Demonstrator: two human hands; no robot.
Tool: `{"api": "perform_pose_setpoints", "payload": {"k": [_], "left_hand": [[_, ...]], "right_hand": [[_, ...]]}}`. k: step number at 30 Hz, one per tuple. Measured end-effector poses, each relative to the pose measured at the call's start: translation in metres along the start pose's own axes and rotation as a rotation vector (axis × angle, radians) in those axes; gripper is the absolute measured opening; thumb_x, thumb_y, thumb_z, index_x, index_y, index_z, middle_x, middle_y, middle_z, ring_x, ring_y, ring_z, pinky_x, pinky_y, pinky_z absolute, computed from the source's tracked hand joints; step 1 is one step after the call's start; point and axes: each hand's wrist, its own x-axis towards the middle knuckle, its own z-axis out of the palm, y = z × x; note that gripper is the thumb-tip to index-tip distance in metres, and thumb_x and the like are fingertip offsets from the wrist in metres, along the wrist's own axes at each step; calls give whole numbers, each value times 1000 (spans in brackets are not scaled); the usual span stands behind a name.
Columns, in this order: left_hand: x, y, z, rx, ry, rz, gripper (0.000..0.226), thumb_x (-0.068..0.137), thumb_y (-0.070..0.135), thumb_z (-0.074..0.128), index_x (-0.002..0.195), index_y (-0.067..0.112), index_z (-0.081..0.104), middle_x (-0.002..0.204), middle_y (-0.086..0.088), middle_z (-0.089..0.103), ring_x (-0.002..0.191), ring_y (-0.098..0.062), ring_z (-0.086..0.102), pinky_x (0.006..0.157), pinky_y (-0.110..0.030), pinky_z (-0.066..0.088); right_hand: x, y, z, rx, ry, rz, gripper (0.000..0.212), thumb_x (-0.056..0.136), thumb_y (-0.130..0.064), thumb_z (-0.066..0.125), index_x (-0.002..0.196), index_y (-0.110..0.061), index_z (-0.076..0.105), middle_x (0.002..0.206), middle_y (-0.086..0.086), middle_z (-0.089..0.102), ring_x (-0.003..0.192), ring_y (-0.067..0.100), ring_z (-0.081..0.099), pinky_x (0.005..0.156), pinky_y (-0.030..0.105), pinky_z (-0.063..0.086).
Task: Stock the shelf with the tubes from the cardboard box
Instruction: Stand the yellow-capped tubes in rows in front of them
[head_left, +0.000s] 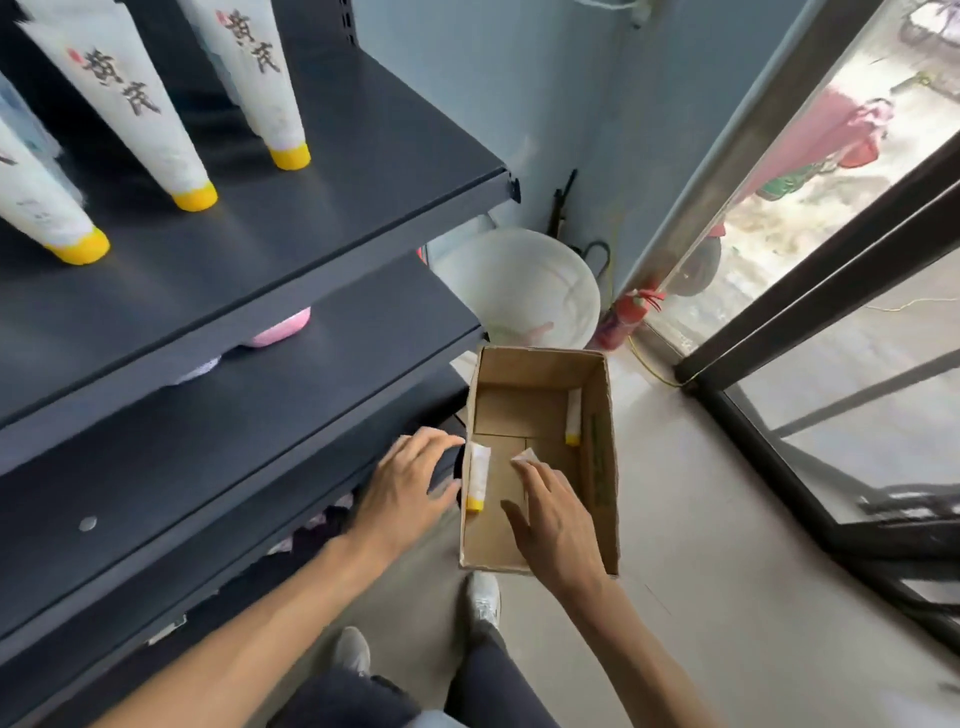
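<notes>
My right grip (550, 512) is down in the cardboard box (602, 457) with fingers over a white tube (525, 457), closure unclear, my left grip (410, 480) spread wide at the box's 9 o'clock wall beside a second tube (478, 477), a third tube (573, 417) at 1 o'clock inside, more standing on the shelf (363, 171).

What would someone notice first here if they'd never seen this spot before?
Probably the big white tubes with yellow caps standing cap-down on the top dark shelf at upper left. Next, the open cardboard box on the floor at centre, nearly empty, with the left hand at its left wall and the right hand reaching inside over a tube.
</notes>
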Motion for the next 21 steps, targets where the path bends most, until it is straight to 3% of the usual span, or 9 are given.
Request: {"api": "perform_pose_setpoints", "payload": {"k": [8, 16, 21], "left_hand": [[71, 5, 161, -11, -209, -185, 43, 88, 21, 69, 128, 24, 57, 128, 6, 56, 114, -17, 58, 98, -29, 43], [106, -30, 281, 38, -311, -461, 53, 91, 18, 67, 141, 18, 47, 145, -2, 45, 125, -24, 52, 107, -36, 42], [126, -57, 330, 52, -363, -630, 71, 92, 20, 67, 151, 12, 29, 161, -14, 22, 138, -31, 43, 113, -35, 34]], "right_hand": [[39, 142, 62, 10, -171, 234, 45, 88, -6, 65, 132, -7, 56, 126, 9, 62, 109, 30, 59, 84, 39, 55], [76, 216, 159, 35, -319, 270, 34, 98, -9, 45, 132, -7, 51, 125, 11, 58, 107, 26, 53, 86, 37, 50], [106, 239, 210, 63, -348, 327, 36, 96, -10, 55, 131, -9, 51, 128, 10, 57, 114, 26, 52, 88, 39, 53]]}}
